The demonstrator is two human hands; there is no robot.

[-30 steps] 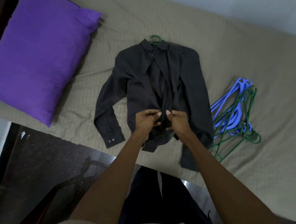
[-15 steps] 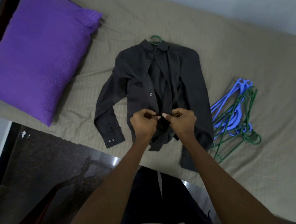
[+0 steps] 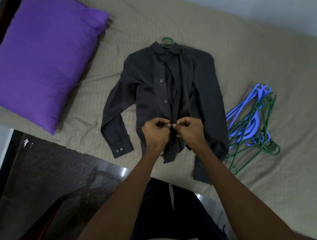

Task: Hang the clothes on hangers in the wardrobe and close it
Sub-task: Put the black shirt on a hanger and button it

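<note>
Dark shirt [image 3: 152, 94] flat on bed [image 3: 261, 48], mid-frame, long axis 12–6, collar + green hanger hook [image 3: 166, 41] at 12, hem at 6 near bed edge. Bare sheet at 12 and 5. Left hand [image 3: 155, 132] & right hand [image 3: 189, 129] at lower placket, fingers curled, pinching fabric, knuckles nrly touching. Spare hangers [image 3: 250, 125] at 3, purple pillow [image 3: 39, 58] at 10

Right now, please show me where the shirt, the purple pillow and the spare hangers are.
shirt [image 3: 148, 83]: head view, left chest panel.
purple pillow [image 3: 44, 58]: head view, middle of cover.
spare hangers [image 3: 250, 125]: head view, middle of pile.
</note>
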